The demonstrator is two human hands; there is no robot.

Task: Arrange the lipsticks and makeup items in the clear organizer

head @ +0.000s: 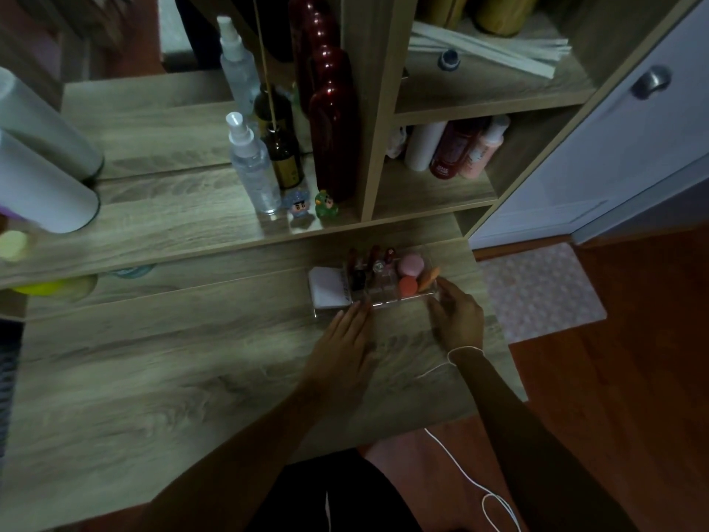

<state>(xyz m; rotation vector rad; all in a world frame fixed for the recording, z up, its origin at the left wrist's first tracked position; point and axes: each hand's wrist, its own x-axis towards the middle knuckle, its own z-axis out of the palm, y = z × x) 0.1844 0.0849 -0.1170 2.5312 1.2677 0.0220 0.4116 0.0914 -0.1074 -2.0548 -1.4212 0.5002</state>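
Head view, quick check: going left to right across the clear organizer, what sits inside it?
White flat compact → upright lipsticks and small bottles → round pink sponge with a coral round sponge in front of it → orange teardrop sponge, next to the right hand.

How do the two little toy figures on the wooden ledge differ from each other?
The blue figure is bluish with a pale face; the green figure is bright green with an orange beak-like spot. The blue figure stands nearer the clear spray bottle, the green one nearer the dark red bottle. Both are small and upright.
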